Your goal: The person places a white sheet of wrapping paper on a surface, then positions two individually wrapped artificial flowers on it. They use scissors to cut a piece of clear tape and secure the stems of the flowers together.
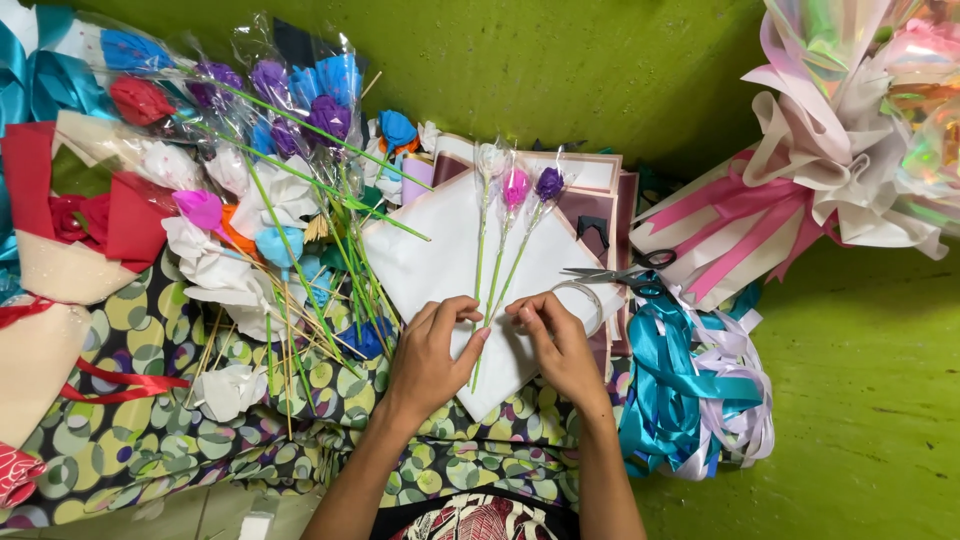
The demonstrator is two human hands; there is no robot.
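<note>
Three small wrapped flowers on green stems lie fanned on a white paper sheet: a white flower, a pink flower and a purple flower. Their stems meet near my fingers. My left hand rests on the sheet with its fingertips at the stems' lower ends. My right hand pinches the stems from the other side, next to a clear tape roll.
Scissors lie right of the sheet. A heap of wrapped flowers with green stems fills the left. Teal and white ribbons lie right, a pink-and-cream bouquet wrap beyond. Patterned cloth covers the lap area, on a green floor.
</note>
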